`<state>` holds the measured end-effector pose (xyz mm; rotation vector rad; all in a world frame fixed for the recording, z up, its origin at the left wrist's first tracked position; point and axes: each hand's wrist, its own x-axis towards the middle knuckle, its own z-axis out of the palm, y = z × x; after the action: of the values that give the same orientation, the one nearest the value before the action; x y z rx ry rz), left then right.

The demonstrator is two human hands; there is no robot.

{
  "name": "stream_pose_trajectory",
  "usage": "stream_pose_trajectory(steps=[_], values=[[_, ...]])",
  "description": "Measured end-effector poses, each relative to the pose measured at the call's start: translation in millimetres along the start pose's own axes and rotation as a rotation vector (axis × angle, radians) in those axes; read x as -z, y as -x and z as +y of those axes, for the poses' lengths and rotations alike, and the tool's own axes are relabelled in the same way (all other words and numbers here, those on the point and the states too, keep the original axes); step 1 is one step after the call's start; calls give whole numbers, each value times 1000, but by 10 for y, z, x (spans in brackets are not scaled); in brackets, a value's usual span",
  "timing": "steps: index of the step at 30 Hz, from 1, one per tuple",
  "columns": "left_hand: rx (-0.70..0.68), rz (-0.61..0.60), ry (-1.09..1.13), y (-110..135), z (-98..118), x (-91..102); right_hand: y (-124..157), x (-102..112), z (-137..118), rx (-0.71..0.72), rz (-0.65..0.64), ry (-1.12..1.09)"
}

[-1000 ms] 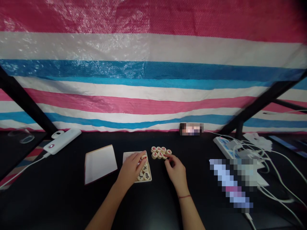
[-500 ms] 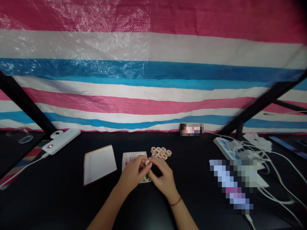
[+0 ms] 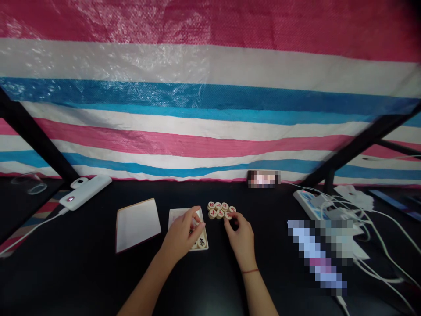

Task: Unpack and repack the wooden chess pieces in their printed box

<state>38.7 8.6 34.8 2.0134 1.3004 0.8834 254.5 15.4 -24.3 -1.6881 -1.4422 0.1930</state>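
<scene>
Two short rows of round cream Chinese chess pieces (image 3: 220, 213) with red characters lie on the black table, stacked in places. At the right end of the near row, my right hand (image 3: 241, 239) pinches a red-marked Chinese chess piece (image 3: 228, 215) between thumb and fingers. My left hand (image 3: 182, 232) is over a small white box (image 3: 204, 249), its fingers curled towards the thumb. Something with a trace of red shows between them, mostly hidden. Black-marked pieces (image 3: 201, 242) lie in the box, partly covered by that hand.
Left of the box stands an open white-lined lid (image 3: 138, 224). A white power bank (image 3: 86, 193) with a cable lies at the far left. On the right are a power strip (image 3: 309, 204), tangled white cables and a blurred-out object (image 3: 315, 256). A striped sheet (image 3: 204, 145) hangs behind.
My right hand has moved right from the box to the rows, bringing a red-marked piece to the near row's end. My left hand stays over the box.
</scene>
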Motion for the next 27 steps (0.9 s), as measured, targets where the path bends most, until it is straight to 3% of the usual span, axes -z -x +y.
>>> stream_pose_trajectory(steps=[8,14,18,21,27], values=[[-17,-15,-57,0,26,17,5,-7,-11,49,2,-35],[-15,101,-289,-24,-65,12,17,33,-151,49,62,-100],[92,110,-496,-34,-134,9,93,-12,-393,134,-161,-226],[71,56,-511,-38,-126,-10,164,-70,-538,180,-330,-204],[-56,-168,-418,-84,-65,-21,209,-108,-585,228,-427,-137]])
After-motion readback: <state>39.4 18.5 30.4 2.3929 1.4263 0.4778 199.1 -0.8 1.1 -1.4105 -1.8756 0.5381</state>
